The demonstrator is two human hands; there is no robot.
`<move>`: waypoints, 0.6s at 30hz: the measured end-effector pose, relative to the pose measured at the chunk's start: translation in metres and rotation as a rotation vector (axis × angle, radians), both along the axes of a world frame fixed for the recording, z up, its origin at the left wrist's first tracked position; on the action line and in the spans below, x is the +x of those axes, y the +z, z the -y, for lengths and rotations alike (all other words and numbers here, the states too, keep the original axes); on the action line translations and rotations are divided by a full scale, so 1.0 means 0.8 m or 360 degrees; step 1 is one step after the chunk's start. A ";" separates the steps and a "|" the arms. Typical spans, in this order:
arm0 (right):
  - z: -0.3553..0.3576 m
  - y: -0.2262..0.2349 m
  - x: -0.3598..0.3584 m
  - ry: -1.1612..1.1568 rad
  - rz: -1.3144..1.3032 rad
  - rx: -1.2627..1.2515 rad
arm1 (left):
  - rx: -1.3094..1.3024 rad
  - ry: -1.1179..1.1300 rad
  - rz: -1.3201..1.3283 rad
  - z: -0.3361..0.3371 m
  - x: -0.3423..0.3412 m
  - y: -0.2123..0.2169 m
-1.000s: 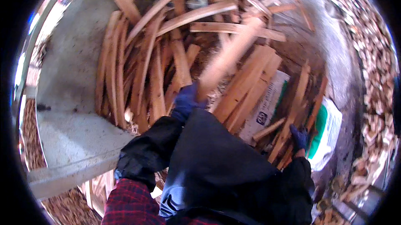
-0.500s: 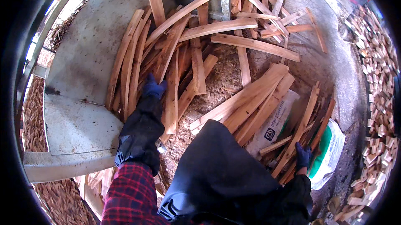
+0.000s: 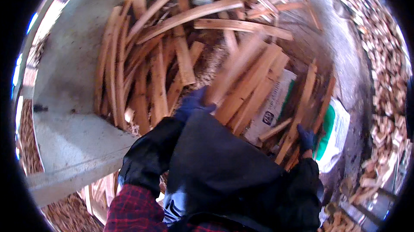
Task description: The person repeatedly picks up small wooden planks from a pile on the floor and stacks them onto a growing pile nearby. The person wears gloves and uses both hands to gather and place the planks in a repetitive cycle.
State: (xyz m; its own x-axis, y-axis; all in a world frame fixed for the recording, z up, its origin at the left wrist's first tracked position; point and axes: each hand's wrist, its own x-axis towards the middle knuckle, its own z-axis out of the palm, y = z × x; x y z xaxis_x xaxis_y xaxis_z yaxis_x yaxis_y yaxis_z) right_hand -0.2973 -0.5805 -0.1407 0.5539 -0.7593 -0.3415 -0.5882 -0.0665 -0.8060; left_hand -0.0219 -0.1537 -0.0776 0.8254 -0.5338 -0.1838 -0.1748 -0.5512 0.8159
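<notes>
My left hand (image 3: 192,104), in a dark blue glove, is closed around the near end of a wooden plank (image 3: 238,69). The plank is motion-blurred and lies slanted over or just above a stack of similar planks (image 3: 258,98) in the middle. My right hand (image 3: 306,139), gloved too, is at the right beside a long wooden strip (image 3: 299,118). Its thumb and fingers look apart and touch or nearly touch the strip. A dark apron (image 3: 220,158) covers my lap, close below the left hand.
Curved planks (image 3: 113,68) lean in a pile against a grey metal panel (image 3: 64,72) on the left. A printed white sack (image 3: 271,107) lies under the stack, and a white-and-green sack (image 3: 334,133) is at the right. Beyond it runs a wall of stacked wood pieces (image 3: 375,55).
My left hand has moved right from the left pile, bringing a plank over to the middle stack. My right hand stays by the strip. The whole view has shifted slightly.
</notes>
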 end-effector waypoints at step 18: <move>0.032 -0.066 -0.002 -0.0069 -0.0164 -0.0113 | 0.0053 0.1048 -0.0351 -0.156 0.042 -0.010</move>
